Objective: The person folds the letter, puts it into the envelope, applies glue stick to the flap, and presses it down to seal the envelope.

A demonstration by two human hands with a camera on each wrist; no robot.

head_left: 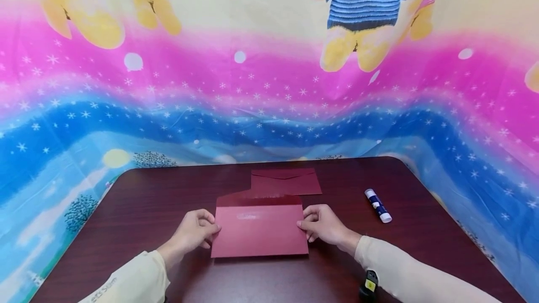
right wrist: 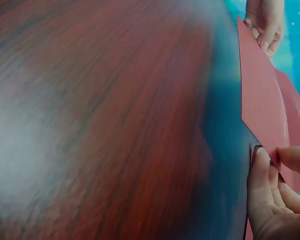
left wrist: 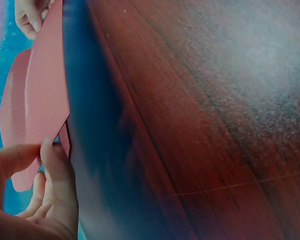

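Note:
A red paper envelope (head_left: 258, 235) with its flap (head_left: 257, 198) unfolded away from the person is held level between both hands, over the near part of the table. My left hand (head_left: 194, 230) pinches its left edge, thumb on top and fingers beneath. On the opposite short edge, my right hand (head_left: 326, 223) grips it the same way. Faint pale print shows near the flap's fold. Both wrist views show the front edge of the envelope (left wrist: 47, 85) lifted off the tabletop, with a dark reflection of it below.
Behind the held one lies a second red envelope (head_left: 290, 185), its pointed flap folded down. A glue stick (head_left: 378, 205) with a white cap and dark blue label lies on the dark wooden table (head_left: 156, 188) to the right. A patterned cloth (head_left: 269, 92) hangs around the table's back and sides.

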